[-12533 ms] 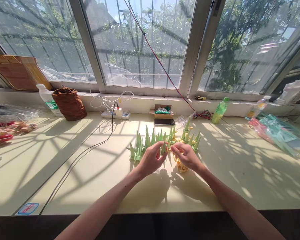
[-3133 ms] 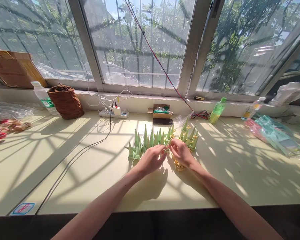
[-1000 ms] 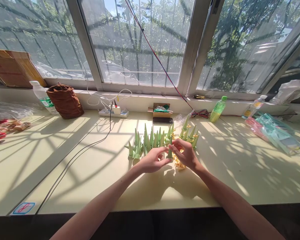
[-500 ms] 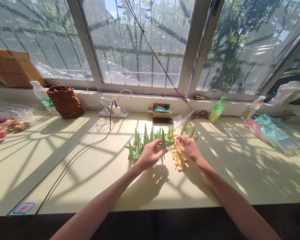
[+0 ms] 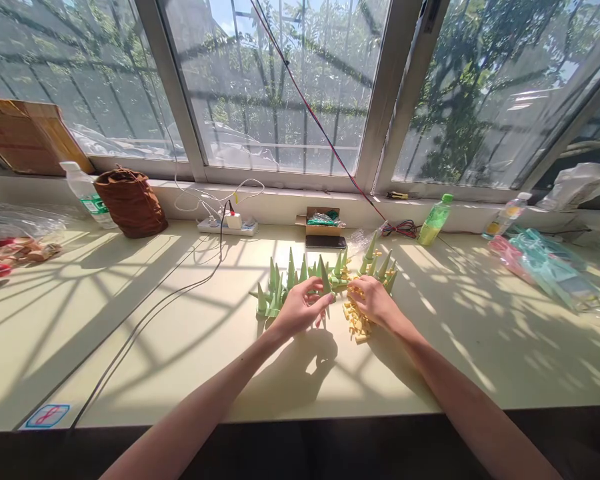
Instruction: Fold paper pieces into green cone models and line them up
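My left hand (image 5: 300, 310) pinches a green pointed cone (image 5: 325, 275) between thumb and fingers. The cone is raised off the table, its tip leaning slightly left. Fingers bent, my right hand (image 5: 375, 301) is at the upper part of a pile of small yellow plastic pieces (image 5: 361, 329). Whatever its fingertips have between them is too small to make out. Behind my left hand, several similar green cones (image 5: 275, 287) stand in a cluster. More green cones (image 5: 371, 252), some with yellow bits at them, are beyond my right hand.
A small open cardboard box (image 5: 325, 230) and a dark phone (image 5: 326, 242) lie behind the cones. A power strip (image 5: 227, 227) trails a black cable (image 5: 180, 290) across the table. A green bottle (image 5: 435, 220) stands right; a brown bag (image 5: 131, 203) stands left.
My right hand has shifted a little left and down at the yellow pile. The cone in my left hand has tilted, its tip moving left.
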The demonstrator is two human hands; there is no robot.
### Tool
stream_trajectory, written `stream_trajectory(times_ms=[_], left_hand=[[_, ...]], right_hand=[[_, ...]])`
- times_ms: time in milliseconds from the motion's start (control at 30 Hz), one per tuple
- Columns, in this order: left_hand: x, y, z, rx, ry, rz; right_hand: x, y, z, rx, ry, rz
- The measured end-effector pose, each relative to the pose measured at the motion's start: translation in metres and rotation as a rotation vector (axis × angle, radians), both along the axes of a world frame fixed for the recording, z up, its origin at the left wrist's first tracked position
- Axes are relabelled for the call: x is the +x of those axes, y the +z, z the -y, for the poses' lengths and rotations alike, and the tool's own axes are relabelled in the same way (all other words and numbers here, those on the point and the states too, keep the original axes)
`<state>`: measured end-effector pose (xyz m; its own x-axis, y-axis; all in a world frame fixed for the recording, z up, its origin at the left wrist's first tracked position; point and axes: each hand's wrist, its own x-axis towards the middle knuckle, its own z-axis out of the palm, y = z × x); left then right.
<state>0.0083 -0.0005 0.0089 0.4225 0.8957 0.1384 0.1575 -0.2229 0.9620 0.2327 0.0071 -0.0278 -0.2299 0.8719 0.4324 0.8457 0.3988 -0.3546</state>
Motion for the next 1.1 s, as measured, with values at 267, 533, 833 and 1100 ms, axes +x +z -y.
stream_trajectory(times_ms=[267,533,833,1100], left_hand=[[0.001,0.001,0.002,-0.016,-0.059,0.059],[0.001,0.001,0.002,-0.018,-0.078,0.071],[0.002,0.004,0.004,-0.008,-0.061,0.050],[0.002,0.002,0.002,0.029,-0.007,-0.009]], right_hand=[[-0.001,-0.002,0.000,0.007,0.060,-0.032],[-0.002,-0.004,-0.001,0.033,0.095,-0.063],[0.002,-0.011,-0.004,0.026,0.043,-0.051],[-0.001,-0.014,-0.004,0.036,0.057,-0.078]])
